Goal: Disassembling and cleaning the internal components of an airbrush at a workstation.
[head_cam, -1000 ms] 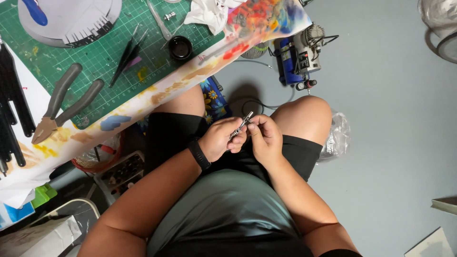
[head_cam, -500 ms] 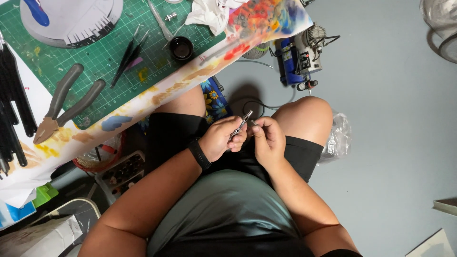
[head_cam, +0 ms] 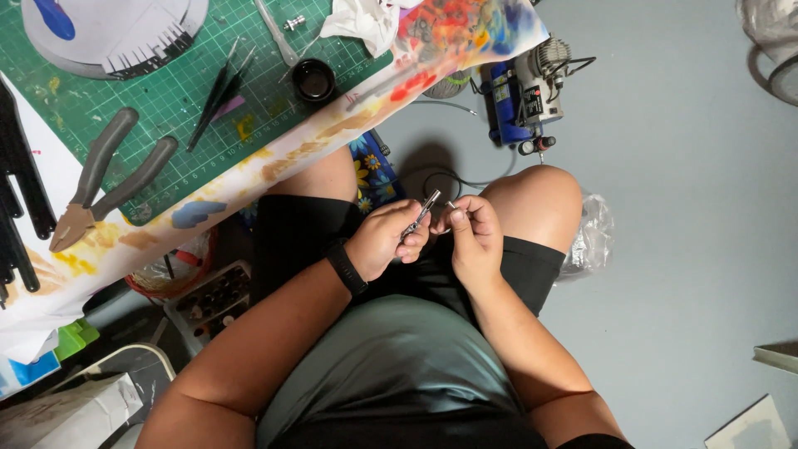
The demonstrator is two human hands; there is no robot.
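Both hands over lap, between knees, person seated. L hand [head_cam: 384,241] curled around a slim metal tool [head_cam: 421,214], fingers closed on its lower part; tool's tip sticks up & to the right, out past the knuckles. Black wristband [head_cam: 346,267] on L wrist. R hand [head_cam: 474,237] just beside it, thumb & forefinger pinched tight on a tiny metal part [head_cam: 451,204] — too small to tell what. Tool tip & small part very close; can't tell if touching. Both sit above the black shorts [head_cam: 299,229], w/ grey floor [head_cam: 682,249] behind.

Outward, upper left: green cutting mat [head_cam: 166,91] on a paint-stained paper cover [head_cam: 274,162] at table edge. On mat: grey-handled pliers [head_cam: 104,179], jaws toward lower left; dark tweezers [head_cam: 218,91] lying diagonal; small black round jar [head_cam: 314,81], open; a white round disc [head_cam: 112,33] w/ blue mark, partly cut off by frame top. Crumpled white tissue [head_cam: 362,21] near top. Row of black sticks [head_cam: 17,199] at far left.

On floor beyond knees: small compressor [head_cam: 524,91], blue & silver, w/ thin cable. Clear plastic bag [head_cam: 586,241] just beside R knee. Under table, left: tray of small dark pots [head_cam: 212,299].
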